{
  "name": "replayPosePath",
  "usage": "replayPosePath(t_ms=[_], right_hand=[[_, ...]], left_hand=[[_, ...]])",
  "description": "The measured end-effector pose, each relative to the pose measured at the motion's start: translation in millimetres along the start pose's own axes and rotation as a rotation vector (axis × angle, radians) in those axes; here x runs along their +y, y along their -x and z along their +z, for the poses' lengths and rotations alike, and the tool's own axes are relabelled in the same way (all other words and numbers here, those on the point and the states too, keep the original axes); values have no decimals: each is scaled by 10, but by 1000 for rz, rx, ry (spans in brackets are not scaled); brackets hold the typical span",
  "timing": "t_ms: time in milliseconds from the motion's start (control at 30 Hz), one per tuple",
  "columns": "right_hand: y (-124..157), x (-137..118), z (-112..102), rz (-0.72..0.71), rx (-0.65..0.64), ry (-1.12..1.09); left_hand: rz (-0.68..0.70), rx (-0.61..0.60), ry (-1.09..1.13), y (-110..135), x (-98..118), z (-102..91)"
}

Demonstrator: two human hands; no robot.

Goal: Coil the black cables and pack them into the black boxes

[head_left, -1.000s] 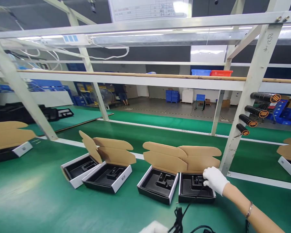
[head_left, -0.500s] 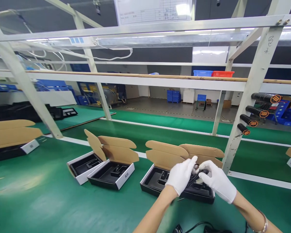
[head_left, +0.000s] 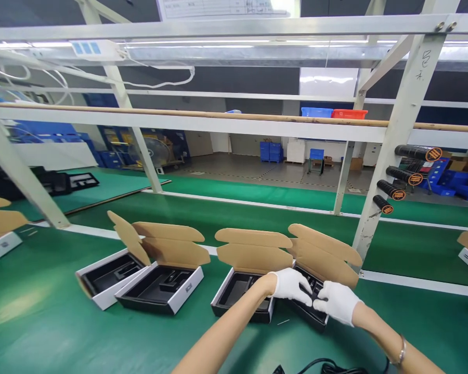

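Both my hands wear white gloves and reach into the rightmost open box, which sits at an angle with its cardboard lid raised behind. My left hand bends its fingers down into the box from the left. From the right, my right hand pinches close to the left fingertips. Between them is a bundled black cable, low in the black insert; its outline is hard to separate from the insert. My left forearm partly covers the neighbouring open box.
Farther left stand two more open boxes, one nearer and one behind it. A loose black cable lies at the table's front edge. A white post carrying several black rolls rises behind the right box.
Both hands have lowered the bundled black cable into the right box. That box now sits turned and apart from its neighbour. The view has shifted right.
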State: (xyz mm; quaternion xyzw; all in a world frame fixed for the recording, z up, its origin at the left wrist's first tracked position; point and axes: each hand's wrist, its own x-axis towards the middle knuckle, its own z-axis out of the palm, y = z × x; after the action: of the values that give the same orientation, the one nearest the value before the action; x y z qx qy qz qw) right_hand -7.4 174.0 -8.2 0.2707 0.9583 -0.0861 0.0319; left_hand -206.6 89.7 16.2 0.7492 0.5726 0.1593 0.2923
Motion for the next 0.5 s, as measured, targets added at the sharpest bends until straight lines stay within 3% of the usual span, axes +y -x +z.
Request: replayPosePath(t_ms=[100, 233, 367, 500], right_hand=[[-81, 15, 64, 17, -75, 36], [-132, -59, 19, 55, -136, 136], [-10, -238, 110, 70, -24, 171], [67, -273, 425, -100, 26, 183]], left_hand=[[78, -6, -133, -84, -126, 148], [190, 83, -328, -91, -243, 389], [250, 189, -475, -40, -303, 584], [237, 316, -572, 54, -245, 628]])
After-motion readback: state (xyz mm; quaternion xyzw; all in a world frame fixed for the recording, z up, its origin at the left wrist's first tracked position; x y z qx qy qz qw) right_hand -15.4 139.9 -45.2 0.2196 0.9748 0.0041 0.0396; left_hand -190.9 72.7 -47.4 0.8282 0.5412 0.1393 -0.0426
